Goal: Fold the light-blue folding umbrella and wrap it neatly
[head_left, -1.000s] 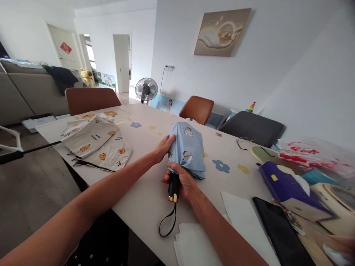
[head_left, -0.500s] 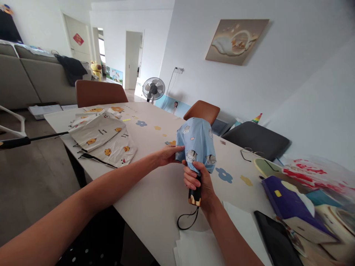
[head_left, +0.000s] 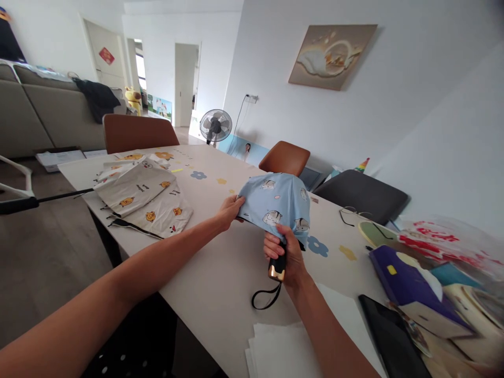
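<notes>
A folding umbrella [head_left: 275,202] with a light blue canopy printed with grey and white cartoon animals is held over the table. My right hand [head_left: 287,254] grips its black handle, which has a gold-coloured end and a black wrist strap. My left hand [head_left: 230,212] pinches the canopy's left edge and stretches it outward, so the fabric hangs loose and partly spread. The shaft is hidden beneath the cloth. To the left, a second umbrella [head_left: 145,194], cream with orange cartoon figures, lies partly folded on the table, its dark shaft pointing left past the table edge.
White sheets of paper [head_left: 275,349] lie near my right forearm. Along the right side are a black tablet-like device [head_left: 391,336], a purple box [head_left: 409,286], eyeglasses [head_left: 348,218] and a plastic bag [head_left: 444,241]. Chairs [head_left: 139,134] stand around the table [head_left: 212,273]; a fan [head_left: 216,126] stands behind.
My left hand has moved left, pulling the blue canopy's edge out wider. The right hand keeps its hold on the handle, slightly higher in view.
</notes>
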A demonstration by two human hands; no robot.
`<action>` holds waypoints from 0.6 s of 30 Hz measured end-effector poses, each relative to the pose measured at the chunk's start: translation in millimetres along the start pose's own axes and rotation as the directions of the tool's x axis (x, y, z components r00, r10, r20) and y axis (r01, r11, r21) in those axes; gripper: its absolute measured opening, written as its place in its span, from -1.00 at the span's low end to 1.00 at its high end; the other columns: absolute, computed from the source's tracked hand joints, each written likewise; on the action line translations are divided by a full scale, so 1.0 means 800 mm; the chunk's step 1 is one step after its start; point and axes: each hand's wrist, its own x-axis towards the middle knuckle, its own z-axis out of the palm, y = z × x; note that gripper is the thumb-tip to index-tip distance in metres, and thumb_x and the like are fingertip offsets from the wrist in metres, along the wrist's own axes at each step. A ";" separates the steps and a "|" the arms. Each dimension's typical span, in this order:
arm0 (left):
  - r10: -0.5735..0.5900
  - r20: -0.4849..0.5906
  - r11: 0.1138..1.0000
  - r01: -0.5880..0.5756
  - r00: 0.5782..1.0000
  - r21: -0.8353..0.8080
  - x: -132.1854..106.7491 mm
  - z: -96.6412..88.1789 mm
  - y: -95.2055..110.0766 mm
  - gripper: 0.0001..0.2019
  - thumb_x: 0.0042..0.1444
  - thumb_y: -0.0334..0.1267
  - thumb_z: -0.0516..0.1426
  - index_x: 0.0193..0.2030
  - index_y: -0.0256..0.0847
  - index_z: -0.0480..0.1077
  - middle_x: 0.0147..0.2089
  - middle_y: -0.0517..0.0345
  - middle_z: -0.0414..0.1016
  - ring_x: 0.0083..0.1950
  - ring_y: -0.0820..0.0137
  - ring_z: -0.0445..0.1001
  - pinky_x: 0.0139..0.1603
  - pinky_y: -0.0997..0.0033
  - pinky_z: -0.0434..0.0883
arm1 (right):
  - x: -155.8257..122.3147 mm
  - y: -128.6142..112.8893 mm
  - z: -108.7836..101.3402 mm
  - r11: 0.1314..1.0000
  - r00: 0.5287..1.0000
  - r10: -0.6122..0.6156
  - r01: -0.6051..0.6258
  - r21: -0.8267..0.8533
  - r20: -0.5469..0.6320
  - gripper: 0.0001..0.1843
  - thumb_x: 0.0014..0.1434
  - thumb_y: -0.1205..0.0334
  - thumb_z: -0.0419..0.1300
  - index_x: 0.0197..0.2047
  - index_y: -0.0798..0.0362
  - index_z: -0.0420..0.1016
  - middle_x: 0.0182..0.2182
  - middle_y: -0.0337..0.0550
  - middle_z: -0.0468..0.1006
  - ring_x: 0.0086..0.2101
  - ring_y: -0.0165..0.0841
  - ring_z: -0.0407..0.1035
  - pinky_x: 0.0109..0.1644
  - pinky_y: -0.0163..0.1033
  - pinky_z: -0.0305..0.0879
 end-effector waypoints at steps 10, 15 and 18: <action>0.442 -0.082 0.850 -0.387 0.893 0.356 -0.029 0.015 0.016 -0.85 0.03 -0.29 0.03 -0.23 -0.16 0.30 -0.31 0.16 0.39 -0.28 0.43 0.34 -0.19 0.42 0.27 | 0.006 0.009 0.006 0.992 0.987 -0.122 0.117 -0.053 -0.099 -0.77 -0.03 0.20 0.13 -0.59 0.06 0.17 -0.74 -0.39 0.14 -0.77 -0.60 -0.04 -0.74 -0.44 0.02; 0.334 0.193 0.899 -0.373 0.923 0.228 -0.055 0.040 0.025 -0.75 0.01 -0.08 0.08 -0.28 -0.22 0.31 -0.34 0.12 0.39 -0.31 0.42 0.35 -0.28 0.43 0.29 | 0.012 0.015 0.006 0.972 0.967 -0.190 0.160 -0.173 -0.170 -0.83 -0.06 0.20 0.17 -0.50 0.06 0.23 -0.74 -0.40 0.19 -0.77 -0.57 0.01 -0.76 -0.42 0.02; 0.262 0.142 0.927 -0.290 0.955 0.238 -0.055 0.041 0.025 -0.63 -0.04 0.04 0.10 -0.23 -0.24 0.31 -0.32 0.11 0.40 -0.29 0.40 0.35 -0.30 0.43 0.29 | 0.012 0.019 0.011 0.959 0.965 -0.180 0.130 -0.250 -0.190 -0.82 -0.08 0.19 0.18 -0.52 0.07 0.24 -0.74 -0.37 0.22 -0.77 -0.56 0.03 -0.76 -0.40 0.04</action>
